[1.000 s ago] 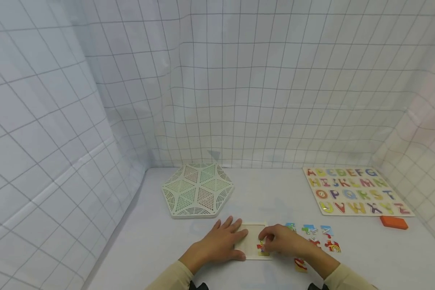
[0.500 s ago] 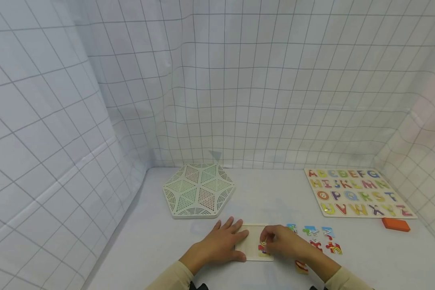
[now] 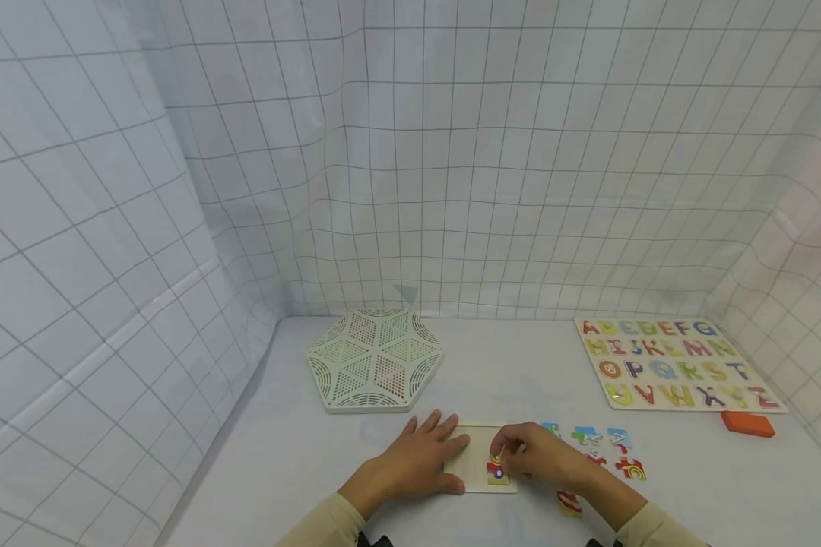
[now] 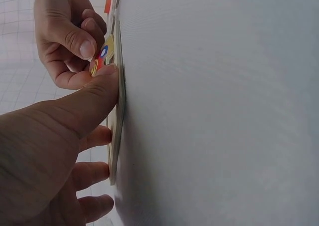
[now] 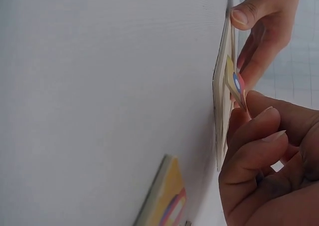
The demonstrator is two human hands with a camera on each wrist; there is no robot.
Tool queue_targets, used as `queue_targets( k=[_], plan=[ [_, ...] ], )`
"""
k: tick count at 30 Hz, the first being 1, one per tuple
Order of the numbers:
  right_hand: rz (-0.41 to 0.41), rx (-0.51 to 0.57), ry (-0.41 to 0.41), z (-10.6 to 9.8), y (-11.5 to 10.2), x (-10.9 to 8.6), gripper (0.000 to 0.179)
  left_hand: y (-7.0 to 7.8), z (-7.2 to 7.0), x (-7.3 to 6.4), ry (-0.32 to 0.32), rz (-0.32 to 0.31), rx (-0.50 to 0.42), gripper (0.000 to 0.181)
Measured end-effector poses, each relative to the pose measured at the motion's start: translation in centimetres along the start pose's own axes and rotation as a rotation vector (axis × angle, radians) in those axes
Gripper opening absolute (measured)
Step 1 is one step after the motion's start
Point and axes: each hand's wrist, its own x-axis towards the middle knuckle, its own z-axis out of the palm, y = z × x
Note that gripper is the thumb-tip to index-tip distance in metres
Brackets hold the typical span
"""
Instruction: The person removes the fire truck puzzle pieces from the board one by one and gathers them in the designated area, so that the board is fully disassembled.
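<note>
My left hand [image 3: 420, 458] lies spread over the left part of a shallow wooden puzzle tray [image 3: 475, 441]. Its thumb [image 4: 97, 94] presses on the tray's near edge in the left wrist view. Over the tray's lower right corner, my right hand [image 3: 537, 454] pinches a puzzle piece [image 3: 498, 475] coloured red and yellow with a blue-ringed dot. In the right wrist view this piece [image 5: 237, 84] stands tilted against the tray. Several loose puzzle pieces [image 3: 631, 468] lie right of the tray, some partly hidden by my right hand and forearm.
A pale hexagonal pegboard-like panel [image 3: 376, 358] lies at the back left. An alphabet board [image 3: 680, 365] with coloured letters is at the back right, and an orange block [image 3: 747, 423] sits by its near corner. Grid-patterned curtains enclose the white table.
The pinched piece has turned slightly in my right fingers, and more of its face, including the blue-ringed dot, now shows. My left hand has stayed in place on the tray.
</note>
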Motion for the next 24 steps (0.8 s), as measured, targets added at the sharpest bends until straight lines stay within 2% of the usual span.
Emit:
queue_targets(
  k=[17,24],
  plan=[
    [0.016,-0.003,-0.017,-0.1,-0.1,-0.2,0.014,0.1,-0.3,-0.1,-0.001,0.006,-0.004,0.075],
    [0.012,0.062,0.018,-1.0,0.6,-1.1,0.015,0.2,-0.3,-0.2,-0.002,0.001,0.007,0.075]
  ],
)
